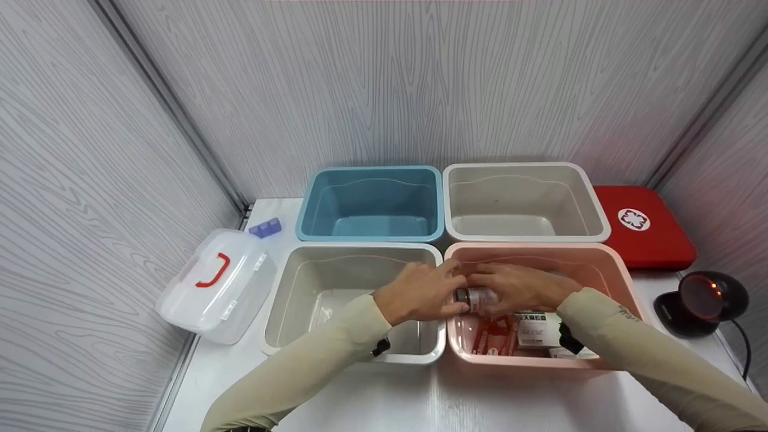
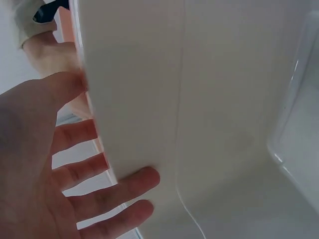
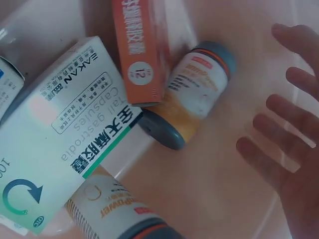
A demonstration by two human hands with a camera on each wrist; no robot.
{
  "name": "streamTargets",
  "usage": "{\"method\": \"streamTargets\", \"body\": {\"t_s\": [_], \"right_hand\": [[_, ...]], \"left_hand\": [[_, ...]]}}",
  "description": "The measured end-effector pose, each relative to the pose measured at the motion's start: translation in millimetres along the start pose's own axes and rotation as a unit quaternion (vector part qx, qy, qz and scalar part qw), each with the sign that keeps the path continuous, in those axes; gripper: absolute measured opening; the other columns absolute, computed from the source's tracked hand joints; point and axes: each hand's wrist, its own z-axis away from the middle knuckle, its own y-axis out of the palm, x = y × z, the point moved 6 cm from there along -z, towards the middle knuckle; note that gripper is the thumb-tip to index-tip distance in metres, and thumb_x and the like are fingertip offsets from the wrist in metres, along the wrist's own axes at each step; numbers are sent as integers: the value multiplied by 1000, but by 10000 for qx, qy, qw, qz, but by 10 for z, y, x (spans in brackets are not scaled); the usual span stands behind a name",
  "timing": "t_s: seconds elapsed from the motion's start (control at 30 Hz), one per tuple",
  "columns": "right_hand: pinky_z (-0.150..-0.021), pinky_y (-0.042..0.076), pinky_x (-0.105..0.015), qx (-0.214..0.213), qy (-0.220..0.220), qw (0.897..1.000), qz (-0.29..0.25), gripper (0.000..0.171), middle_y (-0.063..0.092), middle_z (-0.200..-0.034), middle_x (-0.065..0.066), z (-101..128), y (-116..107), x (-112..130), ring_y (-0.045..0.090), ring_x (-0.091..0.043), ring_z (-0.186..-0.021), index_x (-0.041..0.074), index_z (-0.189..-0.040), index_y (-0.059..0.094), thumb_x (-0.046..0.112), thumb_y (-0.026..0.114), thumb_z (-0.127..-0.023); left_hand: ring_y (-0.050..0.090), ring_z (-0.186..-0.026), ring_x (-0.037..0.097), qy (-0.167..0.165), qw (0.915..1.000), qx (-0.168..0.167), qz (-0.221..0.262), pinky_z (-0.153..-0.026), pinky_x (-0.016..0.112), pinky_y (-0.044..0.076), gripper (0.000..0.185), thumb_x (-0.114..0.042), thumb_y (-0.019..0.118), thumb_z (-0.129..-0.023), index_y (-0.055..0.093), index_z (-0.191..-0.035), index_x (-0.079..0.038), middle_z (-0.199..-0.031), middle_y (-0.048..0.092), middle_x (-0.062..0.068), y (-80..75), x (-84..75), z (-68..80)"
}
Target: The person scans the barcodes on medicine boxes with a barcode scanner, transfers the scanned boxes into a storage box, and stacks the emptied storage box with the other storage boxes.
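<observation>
Fingers (image 2: pixel 119 192) of the left hand (image 1: pixel 420 291) are spread apart, reaching over the shared edge of a pale grey plastic bin (image 1: pixel 336 270) and a pink plastic bin (image 1: pixel 606 282); whether their hidden tips touch anything, I cannot tell. The right hand (image 1: pixel 519 291) reaches into the pink bin, fingers apart. Beside it, inside, a white-and-orange cylindrical bottle with dark ends (image 3: pixel 194 94) lies against an orange-red cardboard box (image 3: pixel 137 55). A white-and-green cardboard capsule box (image 3: pixel 65 119) partly covers a second white-and-orange bottle (image 3: pixel 107 201).
</observation>
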Motion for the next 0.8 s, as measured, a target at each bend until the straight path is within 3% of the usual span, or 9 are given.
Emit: {"method": "streamTargets", "body": {"t_s": [0.3, 0.43, 0.53, 0.67, 0.73, 0.77, 0.8], "right_hand": [[-116, 52, -57, 373, -225, 9955, 842, 72, 57, -160, -11, -165, 224, -39, 60, -33, -143, 22, -160, 56, 34, 85, -95], [-112, 56, -52, 121, -600, 9875, 1450, 71, 62, -152, -13, -218, 305, -3, 64, -32, -135, 18, -153, 61, 38, 89, -91], [-102, 62, -42, -407, -882, 9725, 2115, 69, 65, -141, -11, -250, 364, 18, 67, -27, -120, 16, -144, 66, 37, 94, -84], [-95, 64, -34, -1206, -1273, 9367, 3032, 69, 63, -134, -9, -243, 425, 37, 67, -23, -113, 19, -137, 68, 26, 97, -76], [-96, 64, -33, -1382, -1428, 9205, 3364, 68, 66, -133, -8, -223, 433, 50, 68, -22, -114, 20, -135, 68, 21, 98, -74], [-99, 63, -35, -1359, -1440, 9171, 3459, 68, 67, -134, -8, -220, 431, 58, 69, -23, -117, 19, -136, 68, 21, 98, -75], [-100, 63, -36, -1256, -1383, 9223, 3384, 69, 68, -135, -8, -217, 422, 61, 69, -23, -117, 19, -137, 68, 21, 99, -75]], "left_hand": [[64, -87, 21, -29, 9989, 173, 425, -69, 37, 58, 45, -56, 54, -108, 72, -130, -21, -144, 61, 3, 32, 19, -12], [67, -89, 22, 10, 9986, 132, 506, -73, 41, 61, 43, -54, 53, -107, 73, -125, -20, -142, 62, 2, 19, 25, -8], [68, -91, 22, 31, 9984, 194, 537, -75, 41, 62, 43, -54, 53, -107, 73, -125, -20, -142, 62, 2, 21, 33, -11], [69, -92, 22, 57, 9984, 282, 492, -77, 40, 62, 43, -54, 53, -108, 72, -126, -20, -143, 62, 2, 17, 38, -18], [68, -92, 21, 76, 9984, 293, 482, -77, 39, 62, 43, -54, 52, -108, 72, -126, -20, -143, 61, 1, 11, 39, -18], [68, -93, 21, 84, 9983, 302, 487, -77, 39, 61, 43, -54, 52, -108, 72, -126, -20, -143, 61, 2, 11, 39, -17], [68, -93, 21, 85, 9982, 320, 500, -77, 38, 61, 43, -54, 52, -108, 72, -127, -21, -143, 61, 1, 12, 41, -15]]}}
